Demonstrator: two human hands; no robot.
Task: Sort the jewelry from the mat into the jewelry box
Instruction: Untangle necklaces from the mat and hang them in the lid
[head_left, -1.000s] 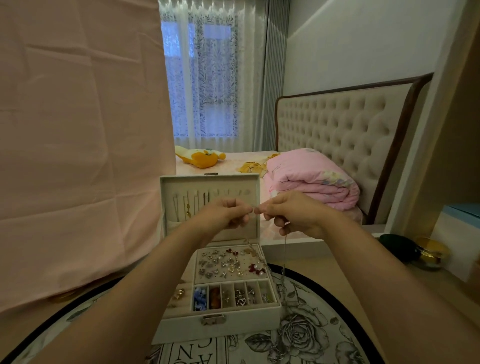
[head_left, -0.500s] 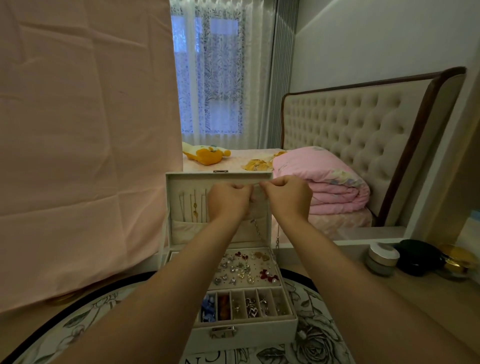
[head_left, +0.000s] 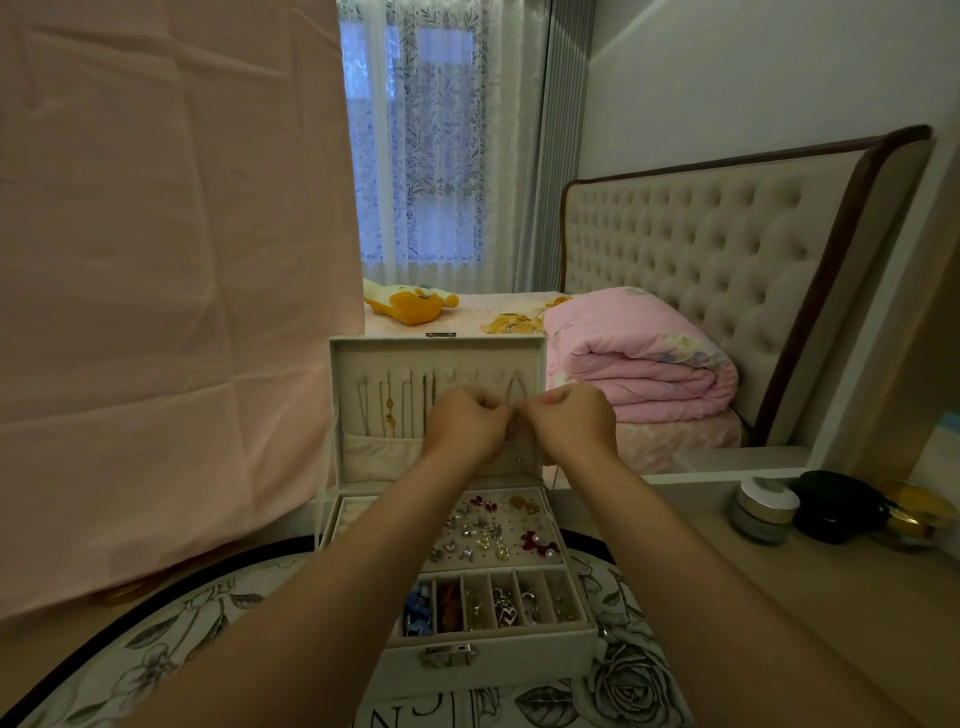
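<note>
The left hand (head_left: 462, 423) and right hand (head_left: 574, 421) met at the upright far lid of the jewelry box (head_left: 436, 343). Each grip pinched a thin necklace chain (head_left: 511, 392) near the right-hand hooks, apparently so it would hang untangled.

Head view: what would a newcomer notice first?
The left hand and right hand meet at centre, pinching a thin necklace in front of the raised lid of the open jewelry box. Below them, its tray of earrings glitters; a folded pink quilt sits on the bed at right.
</note>
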